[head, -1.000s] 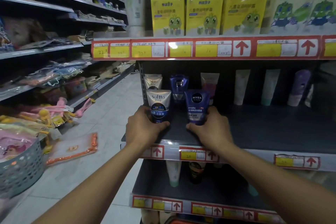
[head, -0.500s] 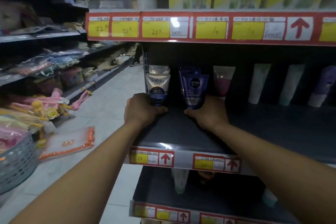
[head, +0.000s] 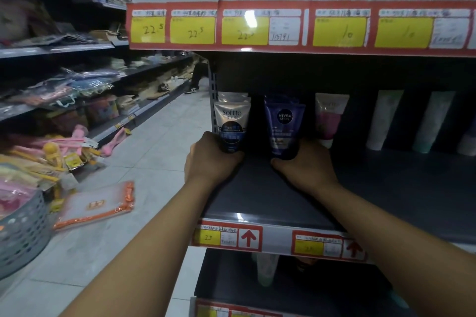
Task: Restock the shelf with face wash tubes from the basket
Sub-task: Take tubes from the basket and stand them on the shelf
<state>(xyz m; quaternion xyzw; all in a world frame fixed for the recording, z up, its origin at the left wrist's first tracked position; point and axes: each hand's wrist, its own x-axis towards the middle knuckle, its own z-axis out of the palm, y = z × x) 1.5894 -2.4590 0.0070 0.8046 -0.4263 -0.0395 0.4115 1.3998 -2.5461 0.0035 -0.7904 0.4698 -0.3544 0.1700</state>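
Here we have both hands deep on the dark shelf (head: 257, 195) at the centre of the frame, each wrapped round the foot of one tube. Our left hand (head: 210, 162) curls its fingers about the cap end of the silver Softto tube (head: 231, 123), and our right hand (head: 306, 165) grips the cap end of the blue Nivea tube (head: 283, 126) the same way, thumb in front and fingers hidden behind it. Both tubes stand upright, long axis vertical, cap down and crimped end up, so each rises straight above the grip that holds it. Directly behind each, further into the shelf, we see the top of a like tube, apparently touching or just in front of it; we cannot tell which. That is the relation we judge the coming move to turn on: the rows run back from the shelf edge, and the tubes sit at the rows' front, so we need only let go and draw the hands back toward the lower part of the frame. The grey basket (head: 23, 237) waits at the lower left edge, nearer our left hand, and what tubes it holds we cannot see.
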